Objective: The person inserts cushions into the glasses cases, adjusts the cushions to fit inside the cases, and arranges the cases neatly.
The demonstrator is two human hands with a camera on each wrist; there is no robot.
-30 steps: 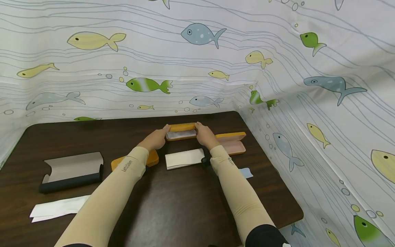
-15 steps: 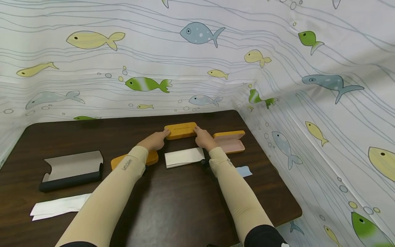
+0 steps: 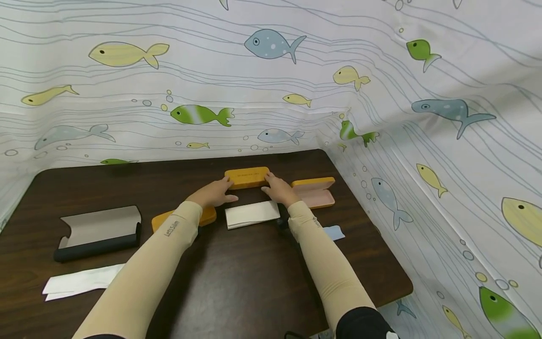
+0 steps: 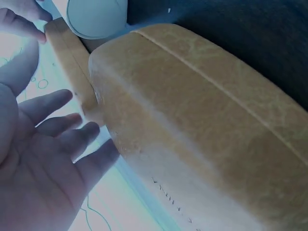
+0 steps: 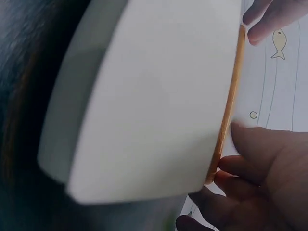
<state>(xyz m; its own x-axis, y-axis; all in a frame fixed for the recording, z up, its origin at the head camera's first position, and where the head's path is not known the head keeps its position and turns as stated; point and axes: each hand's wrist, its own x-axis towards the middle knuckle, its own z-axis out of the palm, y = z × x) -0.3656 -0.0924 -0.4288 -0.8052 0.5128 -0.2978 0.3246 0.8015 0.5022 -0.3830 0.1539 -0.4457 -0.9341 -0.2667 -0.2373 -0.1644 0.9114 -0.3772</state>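
Observation:
A yellow-orange glasses case (image 3: 247,178) lies with its lid down near the table's far edge. My left hand (image 3: 211,192) is at its left end, fingertips at the case and thumb spread away from it. At the opposite end is my right hand (image 3: 280,189), fingers extended to the corner and thumb apart. A folded white cloth (image 3: 252,214) lies between my wrists, in front of the case; it fills much of the right wrist view. Partly hidden under my left forearm is a second yellow-orange case (image 3: 207,216), large in the left wrist view with its lid down.
To the right, a yellow case with pink lining (image 3: 315,194) stands with its lid raised. A blue cloth (image 3: 334,232) shows beside my right sleeve. Left on the dark table (image 3: 245,292) are a black case with grey lining (image 3: 101,230) and a white cloth (image 3: 80,281).
The far case's lid was raised, showing a grey lining, then came down between my hands. Both thumbs have since spread away from the case.

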